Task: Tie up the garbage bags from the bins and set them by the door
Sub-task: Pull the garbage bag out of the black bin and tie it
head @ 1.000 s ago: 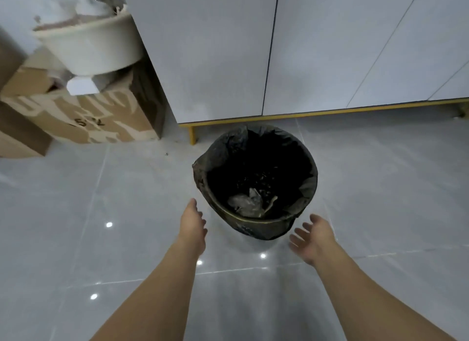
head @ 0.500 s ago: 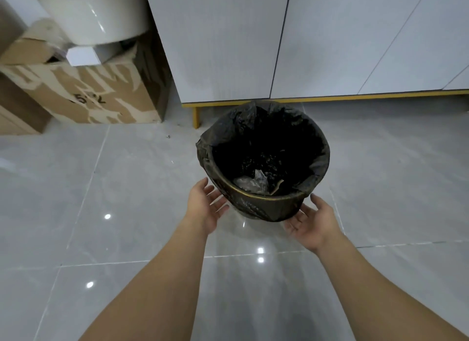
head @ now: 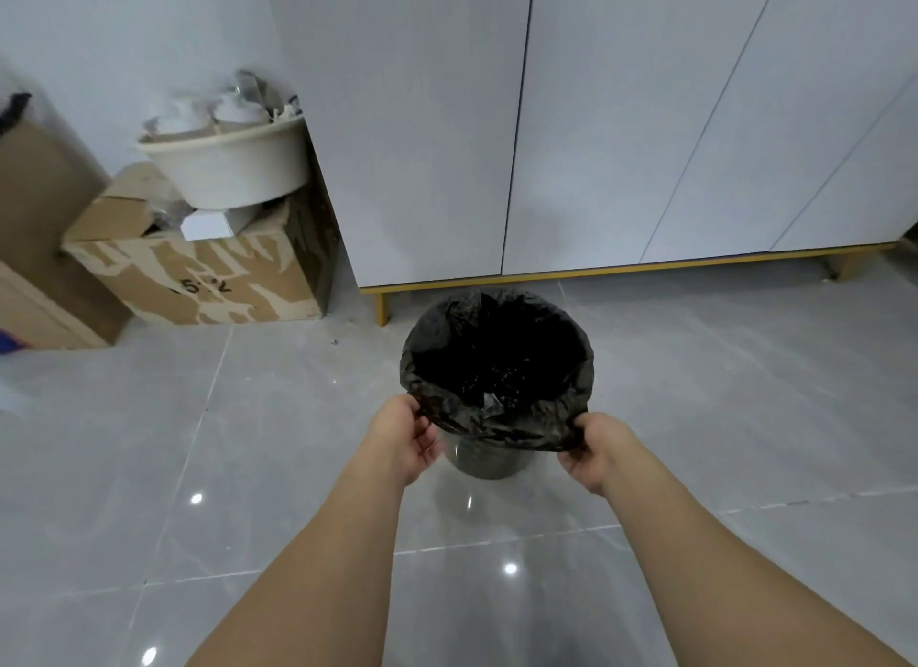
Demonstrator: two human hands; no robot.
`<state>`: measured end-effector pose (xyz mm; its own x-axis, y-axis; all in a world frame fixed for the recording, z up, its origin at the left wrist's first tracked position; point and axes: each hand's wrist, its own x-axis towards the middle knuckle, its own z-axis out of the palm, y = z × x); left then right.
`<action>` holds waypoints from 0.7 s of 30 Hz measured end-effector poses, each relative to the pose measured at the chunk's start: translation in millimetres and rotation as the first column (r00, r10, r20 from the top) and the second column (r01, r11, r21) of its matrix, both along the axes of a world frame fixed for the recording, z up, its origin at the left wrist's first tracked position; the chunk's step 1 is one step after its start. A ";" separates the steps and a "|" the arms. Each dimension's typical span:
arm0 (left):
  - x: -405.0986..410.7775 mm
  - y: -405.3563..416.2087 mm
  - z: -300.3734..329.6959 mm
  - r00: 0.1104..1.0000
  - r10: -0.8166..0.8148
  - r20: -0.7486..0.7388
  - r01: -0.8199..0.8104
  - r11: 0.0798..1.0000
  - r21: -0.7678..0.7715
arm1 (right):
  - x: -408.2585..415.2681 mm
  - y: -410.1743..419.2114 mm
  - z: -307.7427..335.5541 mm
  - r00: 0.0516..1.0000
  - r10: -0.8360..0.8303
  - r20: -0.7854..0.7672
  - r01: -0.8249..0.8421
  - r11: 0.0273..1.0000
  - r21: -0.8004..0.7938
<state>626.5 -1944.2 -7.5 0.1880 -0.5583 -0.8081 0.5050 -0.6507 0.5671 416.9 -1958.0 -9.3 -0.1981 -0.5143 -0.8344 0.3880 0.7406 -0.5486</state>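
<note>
Glossy grey tile floor [head: 248, 467], white cabinet [head: 497, 120] behind on gold legs. Black garbage bag [head: 497, 368] in bin [head: 489, 463], just before cabinet base. Left hand [head: 402, 435] pinches bag rim at near-left edge; right hand [head: 593, 445] pinches near-right edge — rim lifted off bin. Bare floor on near and right sides. Cardboard box [head: 198, 274] well left, white basin [head: 228, 164] atop it.
</note>
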 end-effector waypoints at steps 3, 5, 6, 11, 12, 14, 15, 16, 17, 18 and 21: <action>2.2 -0.3 14.6 0.997 -0.037 0.072 0.037 0.999 0.005 | -1.0 -4.5 10.7 0.998 -0.007 -0.068 0.005 1.000 -0.029; 3.2 -3.1 27.0 0.993 -0.053 0.105 0.053 0.999 0.000 | -2.8 -9.6 15.4 0.990 -0.014 -0.139 0.008 0.999 -0.044; 3.2 -5.9 33.4 0.991 -0.057 0.119 0.059 0.998 -0.013 | -4.1 -13.0 17.4 0.984 -0.028 -0.177 0.017 0.998 -0.060; 1.7 -30.6 50.9 0.978 -0.028 0.208 0.061 0.986 -0.157 | -7.1 -42.7 33.1 0.944 -0.060 -0.326 -0.006 0.980 -0.197; 1.7 -37.2 52.8 0.975 -0.006 0.224 0.050 0.980 -0.192 | -7.1 -51.7 36.1 0.937 -0.071 -0.341 -0.010 0.973 -0.229; 1.8 -50.2 51.2 0.971 0.022 0.239 0.047 0.959 -0.279 | -7.3 -70.8 39.9 0.935 -0.097 -0.342 -0.008 0.956 -0.294; 1.5 -56.2 47.7 0.975 0.029 0.219 0.047 0.942 -0.333 | -6.8 -80.0 39.8 0.943 -0.114 -0.312 0.006 0.944 -0.329; 1.2 -60.5 44.2 0.982 0.025 0.186 0.049 0.921 -0.386 | -6.7 -87.9 37.2 0.956 -0.132 -0.264 0.026 0.929 -0.369; 2.4 -62.9 39.0 0.988 0.014 0.151 0.055 0.895 -0.442 | -6.5 -91.7 34.3 0.970 -0.133 -0.202 0.041 0.914 -0.404; 5.5 -64.2 35.1 0.991 0.011 0.131 0.054 0.872 -0.486 | -6.7 -92.9 31.5 0.984 -0.119 -0.135 0.050 0.899 -0.434; 23.7 -70.2 19.8 0.991 0.117 0.067 -0.059 0.824 -0.563 | -12.5 -86.5 28.8 0.993 -0.108 0.050 0.119 0.867 -0.483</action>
